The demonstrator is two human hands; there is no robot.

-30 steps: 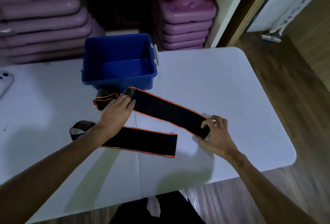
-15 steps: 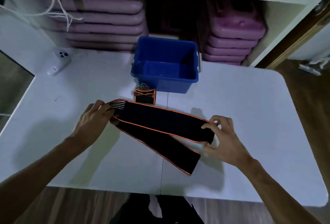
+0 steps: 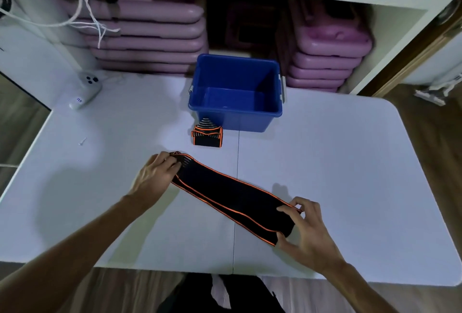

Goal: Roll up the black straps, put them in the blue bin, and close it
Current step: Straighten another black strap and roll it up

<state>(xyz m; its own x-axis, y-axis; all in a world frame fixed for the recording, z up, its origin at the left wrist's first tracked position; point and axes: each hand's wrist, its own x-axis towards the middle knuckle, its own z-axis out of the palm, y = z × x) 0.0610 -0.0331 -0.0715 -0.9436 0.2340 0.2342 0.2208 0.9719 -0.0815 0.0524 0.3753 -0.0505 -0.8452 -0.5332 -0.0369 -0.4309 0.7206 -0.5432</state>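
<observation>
Two black straps with orange edging (image 3: 232,195) lie stacked, one over the other, running diagonally across the middle of the white table (image 3: 350,162). My left hand (image 3: 156,177) pinches their striped far-left ends. My right hand (image 3: 306,227) grips the near-right ends between thumb and fingers. A third strap (image 3: 207,134), folded into a small bundle, sits against the front wall of the blue bin (image 3: 235,103). The bin stands open at the back of the table with nothing inside. No lid is in view.
A white remote-like device (image 3: 86,89) lies at the table's back left. Stacks of purple plastic steps (image 3: 150,38) fill the shelf behind the bin. White cords (image 3: 82,10) hang at the upper left. Wooden floor lies on the right and near side.
The two long straps, earlier apart and then crossed, are now laid one over the other. Both hands came closer to me, still holding the ends. The view shifted to centre the table.
</observation>
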